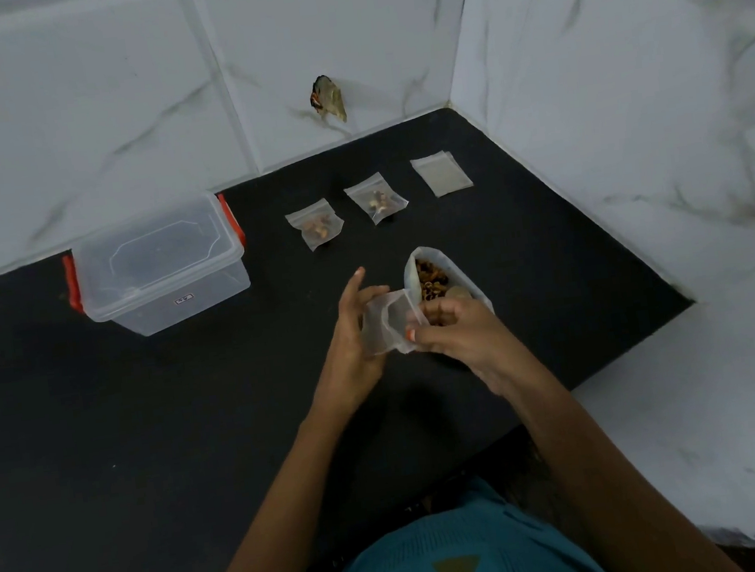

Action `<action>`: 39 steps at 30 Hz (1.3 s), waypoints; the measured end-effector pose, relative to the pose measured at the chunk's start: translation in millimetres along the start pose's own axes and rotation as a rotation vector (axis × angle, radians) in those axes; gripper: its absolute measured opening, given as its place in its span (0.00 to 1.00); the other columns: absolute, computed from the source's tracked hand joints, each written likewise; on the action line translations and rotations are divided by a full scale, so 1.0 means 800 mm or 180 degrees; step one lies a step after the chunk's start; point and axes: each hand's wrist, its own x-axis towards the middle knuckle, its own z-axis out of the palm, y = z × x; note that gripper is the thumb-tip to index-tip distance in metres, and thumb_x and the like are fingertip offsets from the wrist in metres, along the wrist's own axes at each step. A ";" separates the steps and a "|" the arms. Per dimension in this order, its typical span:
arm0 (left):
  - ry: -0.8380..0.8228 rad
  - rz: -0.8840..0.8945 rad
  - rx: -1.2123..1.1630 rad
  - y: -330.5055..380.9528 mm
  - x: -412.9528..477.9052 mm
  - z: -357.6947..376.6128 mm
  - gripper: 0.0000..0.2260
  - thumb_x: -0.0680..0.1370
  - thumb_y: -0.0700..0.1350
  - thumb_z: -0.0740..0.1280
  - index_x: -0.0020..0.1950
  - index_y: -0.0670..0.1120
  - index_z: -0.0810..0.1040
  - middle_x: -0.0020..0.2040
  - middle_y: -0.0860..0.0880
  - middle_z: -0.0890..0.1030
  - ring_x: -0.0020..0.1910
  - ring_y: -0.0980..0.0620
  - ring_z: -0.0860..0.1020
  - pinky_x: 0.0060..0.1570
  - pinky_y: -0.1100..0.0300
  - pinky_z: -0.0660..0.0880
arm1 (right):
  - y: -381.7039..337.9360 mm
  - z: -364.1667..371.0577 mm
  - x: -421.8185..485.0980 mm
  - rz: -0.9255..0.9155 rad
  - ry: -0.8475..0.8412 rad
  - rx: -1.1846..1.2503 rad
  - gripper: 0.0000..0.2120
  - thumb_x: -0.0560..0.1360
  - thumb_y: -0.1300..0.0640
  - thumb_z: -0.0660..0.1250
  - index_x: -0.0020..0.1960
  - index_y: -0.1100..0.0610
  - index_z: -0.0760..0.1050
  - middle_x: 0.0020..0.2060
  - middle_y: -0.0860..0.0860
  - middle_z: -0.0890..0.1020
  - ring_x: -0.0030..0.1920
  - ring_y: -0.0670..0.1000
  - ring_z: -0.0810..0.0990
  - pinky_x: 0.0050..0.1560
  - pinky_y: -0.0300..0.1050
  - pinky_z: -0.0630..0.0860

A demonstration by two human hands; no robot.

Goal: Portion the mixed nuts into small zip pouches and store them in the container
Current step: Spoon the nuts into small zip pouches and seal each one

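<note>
An empty small zip pouch (385, 325) is held above the black counter between both hands, its mouth pulled apart. My left hand (352, 331) grips its left side, and my right hand (453, 329) pinches its right edge. Just behind my right hand stands a large open bag of mixed nuts (431, 277). Two filled pouches (315, 229) (376, 203) lie farther back. A stack of empty pouches (442, 175) lies to their right. The clear container (162, 268) with red clips sits at the left, lid on.
The black counter (147, 429) ends at a white marble-tiled wall (110, 104) behind and another on the right. A hole with something dark in it (327, 98) shows in the back wall. The counter's front edge steps back at the lower right.
</note>
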 end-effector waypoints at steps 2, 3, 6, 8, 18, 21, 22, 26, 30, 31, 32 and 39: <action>-0.0041 0.0007 0.0091 -0.001 -0.001 0.002 0.42 0.71 0.38 0.72 0.69 0.63 0.46 0.66 0.55 0.64 0.66 0.58 0.66 0.64 0.61 0.66 | -0.002 0.000 0.001 0.0081 -0.0110 0.0000 0.09 0.71 0.65 0.68 0.48 0.54 0.76 0.49 0.52 0.81 0.50 0.48 0.81 0.51 0.40 0.78; -0.0097 0.0041 0.0159 -0.003 -0.002 0.004 0.41 0.72 0.37 0.71 0.69 0.62 0.47 0.67 0.54 0.62 0.68 0.56 0.65 0.66 0.60 0.65 | -0.004 0.000 0.001 0.0101 -0.0165 0.0008 0.10 0.71 0.66 0.68 0.49 0.54 0.76 0.49 0.52 0.81 0.50 0.48 0.81 0.50 0.39 0.78; -0.0192 0.0068 0.0279 -0.009 -0.004 0.008 0.40 0.73 0.38 0.69 0.71 0.58 0.44 0.69 0.52 0.60 0.69 0.56 0.62 0.67 0.60 0.63 | -0.007 -0.001 0.002 0.0160 -0.0305 0.0233 0.11 0.71 0.68 0.67 0.49 0.56 0.76 0.47 0.51 0.81 0.48 0.46 0.81 0.45 0.36 0.78; -0.0107 -0.0019 0.0294 -0.010 -0.004 0.010 0.40 0.72 0.39 0.71 0.71 0.53 0.46 0.71 0.48 0.62 0.69 0.57 0.60 0.68 0.59 0.62 | -0.008 -0.001 0.000 0.0099 -0.0195 0.0126 0.10 0.72 0.67 0.67 0.50 0.55 0.76 0.45 0.49 0.81 0.46 0.45 0.81 0.40 0.33 0.77; -0.0118 0.0438 0.0435 0.002 0.012 0.022 0.36 0.66 0.55 0.68 0.69 0.55 0.52 0.69 0.53 0.59 0.73 0.57 0.51 0.70 0.63 0.38 | -0.003 0.010 0.005 -0.0543 0.0436 -0.1440 0.10 0.73 0.66 0.66 0.53 0.57 0.75 0.42 0.45 0.76 0.40 0.40 0.75 0.36 0.30 0.73; -0.0023 0.0472 0.0300 0.001 0.012 0.027 0.31 0.68 0.53 0.67 0.66 0.52 0.57 0.63 0.51 0.65 0.67 0.57 0.62 0.70 0.62 0.45 | -0.002 0.011 0.006 -0.0642 0.0498 -0.1521 0.08 0.73 0.62 0.67 0.51 0.57 0.75 0.42 0.46 0.76 0.39 0.39 0.73 0.34 0.28 0.71; -0.0001 0.0491 0.0287 0.001 0.012 0.028 0.29 0.68 0.52 0.67 0.65 0.51 0.58 0.61 0.50 0.67 0.64 0.58 0.65 0.69 0.63 0.49 | -0.002 0.011 0.005 -0.0661 0.0522 -0.1522 0.08 0.73 0.61 0.68 0.51 0.57 0.75 0.41 0.46 0.76 0.38 0.39 0.73 0.34 0.28 0.70; 0.0010 0.0494 0.0207 0.006 0.014 0.030 0.27 0.68 0.46 0.71 0.62 0.49 0.62 0.55 0.51 0.71 0.57 0.64 0.68 0.59 0.69 0.61 | -0.002 0.014 0.005 -0.0730 0.0541 -0.1661 0.08 0.72 0.58 0.69 0.50 0.56 0.73 0.38 0.44 0.74 0.37 0.38 0.72 0.34 0.26 0.67; 0.0112 0.0224 -0.0214 0.005 0.013 0.030 0.25 0.67 0.46 0.72 0.60 0.52 0.65 0.57 0.52 0.72 0.59 0.70 0.68 0.58 0.74 0.65 | -0.005 0.012 0.009 -0.0729 0.0540 -0.1690 0.14 0.70 0.60 0.71 0.54 0.57 0.74 0.42 0.45 0.75 0.42 0.40 0.74 0.37 0.27 0.68; 0.0172 0.0110 -0.0323 0.006 0.014 0.030 0.24 0.67 0.50 0.71 0.59 0.54 0.66 0.58 0.48 0.73 0.59 0.67 0.70 0.57 0.73 0.67 | -0.005 0.011 0.011 -0.0737 0.0589 -0.1637 0.13 0.70 0.60 0.71 0.53 0.57 0.74 0.43 0.46 0.76 0.42 0.41 0.74 0.38 0.27 0.69; 0.0240 0.0009 -0.0384 0.007 0.015 0.029 0.22 0.67 0.52 0.70 0.58 0.55 0.67 0.58 0.47 0.73 0.59 0.64 0.71 0.57 0.72 0.68 | -0.003 0.010 0.012 -0.0758 0.0656 -0.1575 0.10 0.71 0.61 0.70 0.51 0.57 0.75 0.42 0.46 0.76 0.42 0.41 0.75 0.38 0.27 0.70; 0.0344 -0.0266 -0.0740 0.014 0.014 0.028 0.24 0.66 0.53 0.70 0.58 0.46 0.70 0.59 0.50 0.74 0.60 0.65 0.71 0.57 0.71 0.69 | 0.003 0.010 0.016 -0.1008 0.0909 -0.1397 0.02 0.73 0.61 0.67 0.44 0.55 0.76 0.38 0.46 0.78 0.38 0.40 0.76 0.40 0.27 0.73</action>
